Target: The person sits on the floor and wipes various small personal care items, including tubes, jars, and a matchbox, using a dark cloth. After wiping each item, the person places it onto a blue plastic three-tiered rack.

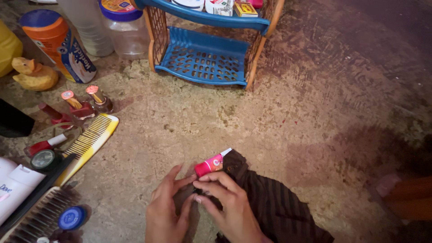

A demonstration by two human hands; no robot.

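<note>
Pink tube [209, 165] sits low centre on the floor [189, 121], white cap end pointing up-right, lying against the edge of the dark striped cloth [270, 202]. My right hand [227, 204] has its fingertips on the tube's near end, fingers curled and pinched there, with the cloth bunched under the palm. My left hand [166, 209] is just beside it, fingers narrow, tips meeting the right's at the tube's base; can't tell if the left actually grips the tube or only the cloth.

Left of the hands: a yellow comb [90, 144] lying diagonally, a dark comb [38, 211] below it, a blue round lid [71, 218] by its teeth. Further up-left, small nail polish bottles [83, 105] standing together, one red bottle lying flat. Wooden duck [33, 75] and an orange-blue jar [58, 42] behind them. Blue plastic rack [202, 60] at top centre, well apart from the hands, small boxes on its upper shelf.
</note>
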